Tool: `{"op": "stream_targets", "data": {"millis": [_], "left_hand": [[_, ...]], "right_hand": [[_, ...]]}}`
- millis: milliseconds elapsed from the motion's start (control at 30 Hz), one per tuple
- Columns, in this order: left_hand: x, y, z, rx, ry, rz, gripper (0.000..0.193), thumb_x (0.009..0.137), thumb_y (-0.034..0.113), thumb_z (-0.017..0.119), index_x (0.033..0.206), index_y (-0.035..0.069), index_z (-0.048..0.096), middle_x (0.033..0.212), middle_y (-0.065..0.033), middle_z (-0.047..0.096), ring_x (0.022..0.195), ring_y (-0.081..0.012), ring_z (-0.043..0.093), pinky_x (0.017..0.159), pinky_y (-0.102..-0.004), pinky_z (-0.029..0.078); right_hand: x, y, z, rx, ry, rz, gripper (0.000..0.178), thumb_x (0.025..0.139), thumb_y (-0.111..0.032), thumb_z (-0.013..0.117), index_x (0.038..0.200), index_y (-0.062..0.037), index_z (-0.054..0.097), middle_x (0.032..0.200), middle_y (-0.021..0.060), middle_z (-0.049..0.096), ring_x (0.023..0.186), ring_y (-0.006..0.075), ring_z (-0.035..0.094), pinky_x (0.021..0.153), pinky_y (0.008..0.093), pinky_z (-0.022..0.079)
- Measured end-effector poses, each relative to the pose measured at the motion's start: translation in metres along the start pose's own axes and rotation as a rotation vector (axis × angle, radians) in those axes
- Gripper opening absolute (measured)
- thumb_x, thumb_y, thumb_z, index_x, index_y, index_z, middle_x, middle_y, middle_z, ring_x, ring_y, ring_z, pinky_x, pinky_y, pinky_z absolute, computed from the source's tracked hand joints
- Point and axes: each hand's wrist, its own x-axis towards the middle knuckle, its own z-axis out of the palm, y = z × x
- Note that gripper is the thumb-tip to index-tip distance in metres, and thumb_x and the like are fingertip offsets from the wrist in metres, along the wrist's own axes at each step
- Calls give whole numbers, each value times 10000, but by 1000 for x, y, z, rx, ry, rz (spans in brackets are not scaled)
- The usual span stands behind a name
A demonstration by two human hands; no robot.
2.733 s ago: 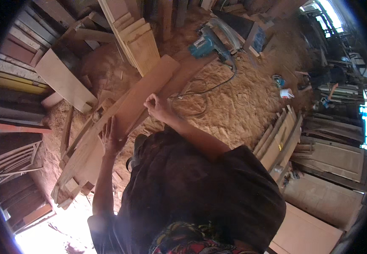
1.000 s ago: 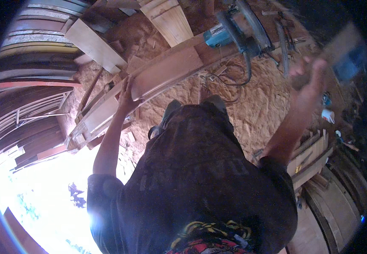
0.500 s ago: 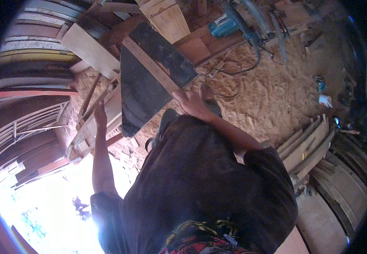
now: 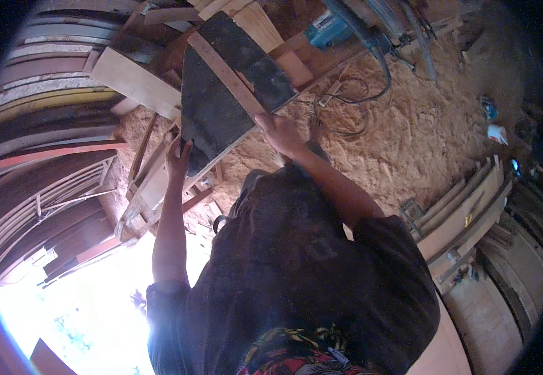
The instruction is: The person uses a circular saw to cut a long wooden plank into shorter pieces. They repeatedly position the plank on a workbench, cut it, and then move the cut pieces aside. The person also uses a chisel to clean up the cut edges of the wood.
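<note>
A large black panel (image 4: 212,119) with a pale cut edge is tilted in front of me. Across its top face runs a narrow brown wooden strip (image 4: 226,74). My right hand (image 4: 282,134) is closed at the strip's near end, by the panel's near edge, its thumb on top and its other fingers partly hidden. At the panel's left corner, my left hand (image 4: 176,157) grips the edge with thumb above; the fingertips beneath are out of sight.
A blue power tool (image 4: 328,31) lies at the far side, its dark cable (image 4: 362,100) looped over sawdust-covered ground (image 4: 396,137). Stacked boards (image 4: 52,81) line the left. A pale plank (image 4: 135,82) lies beyond my left hand. More planks (image 4: 465,219) stand at right.
My left hand has come in from beside the panel and taken hold of its left corner. The panel has shifted away from me, and my right hand still grips the strip's near end.
</note>
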Motion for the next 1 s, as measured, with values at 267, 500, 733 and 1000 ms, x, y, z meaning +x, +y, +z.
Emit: {"op": "stream_targets", "data": {"millis": [267, 500, 733, 1000], "left_hand": [[0, -15, 1, -48, -2, -39, 637, 919, 443, 788, 1343, -14, 658, 1315, -198, 694, 1246, -302, 640, 1089, -405, 451], [-1, -9, -2, 85, 18, -13, 632, 926, 442, 777, 1339, -22, 659, 1320, -210, 688, 1254, -308, 635, 1088, -414, 454], [-2, -1, -2, 17, 5, -21, 610, 938, 410, 769, 1361, -13, 649, 1342, -221, 676, 1286, -323, 621, 1091, -418, 457], [-3, -31, 7, -38, 51, -5, 584, 933, 407, 780, 1320, -16, 670, 1300, -208, 697, 1250, -333, 639, 1076, -430, 470]], "right_hand": [[-2, -39, -21, 126, -115, 267, 584, 1007, -561, 559, 961, -9, 743, 603, 109, 635, 548, 237, 660, 570, 428, 512], [-2, -46, -24, 46, -91, 223, 595, 1010, -551, 545, 887, 5, 718, 610, 147, 638, 589, 293, 678, 606, 458, 512], [0, -19, -4, 65, -11, 176, 534, 1024, -513, 536, 1005, -25, 751, 636, 159, 652, 620, 313, 696, 629, 458, 524], [-3, -31, -13, 85, -74, 199, 493, 1014, -496, 579, 965, -35, 746, 601, 125, 621, 577, 264, 673, 568, 429, 504]]}}
